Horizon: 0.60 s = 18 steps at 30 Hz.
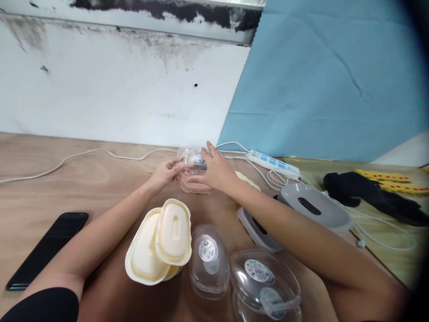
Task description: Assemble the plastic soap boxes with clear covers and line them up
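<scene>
Both my arms reach forward over the wooden table (83, 179). My left hand (166, 172) pinches the left edge of a clear plastic container (196, 172) with a round label on its lid. My right hand (214, 170) lies over the container's right side and lid, fingers curved around it. Nearer to me stand stacked cream-coloured lids (161, 243) and several clear plastic containers with round stickers (208, 259), (263, 279).
A black phone (50, 248) lies at the left. Grey lids with slots (315, 205) sit at the right, beside a white power strip (273, 163) with cables, a black cloth (368, 192) and yellow strips (392, 181). A blue sheet and white wall stand behind.
</scene>
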Each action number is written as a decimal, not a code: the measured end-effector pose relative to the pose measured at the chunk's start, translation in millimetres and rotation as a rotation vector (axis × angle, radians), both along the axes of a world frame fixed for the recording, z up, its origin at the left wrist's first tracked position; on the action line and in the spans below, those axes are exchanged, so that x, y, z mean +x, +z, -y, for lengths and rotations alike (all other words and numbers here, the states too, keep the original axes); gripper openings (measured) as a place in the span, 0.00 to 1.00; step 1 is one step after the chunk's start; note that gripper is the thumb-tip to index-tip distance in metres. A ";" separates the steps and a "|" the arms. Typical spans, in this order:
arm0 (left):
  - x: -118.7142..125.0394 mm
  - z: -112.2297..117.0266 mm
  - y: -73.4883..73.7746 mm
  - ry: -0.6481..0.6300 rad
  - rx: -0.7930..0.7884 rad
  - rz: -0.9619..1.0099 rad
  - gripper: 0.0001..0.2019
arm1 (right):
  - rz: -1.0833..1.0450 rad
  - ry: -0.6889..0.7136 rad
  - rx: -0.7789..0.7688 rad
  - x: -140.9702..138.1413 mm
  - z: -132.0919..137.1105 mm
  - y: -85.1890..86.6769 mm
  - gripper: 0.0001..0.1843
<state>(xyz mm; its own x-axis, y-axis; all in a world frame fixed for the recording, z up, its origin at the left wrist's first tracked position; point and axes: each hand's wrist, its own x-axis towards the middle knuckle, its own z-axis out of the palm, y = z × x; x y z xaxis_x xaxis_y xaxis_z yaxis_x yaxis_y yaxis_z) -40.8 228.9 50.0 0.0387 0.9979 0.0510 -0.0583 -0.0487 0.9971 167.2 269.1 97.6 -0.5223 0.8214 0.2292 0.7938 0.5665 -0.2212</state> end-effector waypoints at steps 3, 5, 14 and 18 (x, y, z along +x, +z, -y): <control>-3.2 -5.1 -1.4 0.033 -0.007 0.033 0.41 | 0.000 0.083 -0.030 2.7 -0.8 -3.1 0.63; -6.0 -9.9 -5.9 -0.015 -0.024 0.030 0.40 | -0.001 0.077 -0.092 9.4 -4.2 -3.4 0.59; 0.7 -20.4 -29.8 0.018 -0.025 -0.182 0.39 | 0.093 0.054 -0.192 26.5 -21.7 -6.1 0.49; -0.7 -17.5 -42.4 0.016 0.059 -0.360 0.37 | 0.166 0.062 -0.241 29.6 -29.8 -17.0 0.48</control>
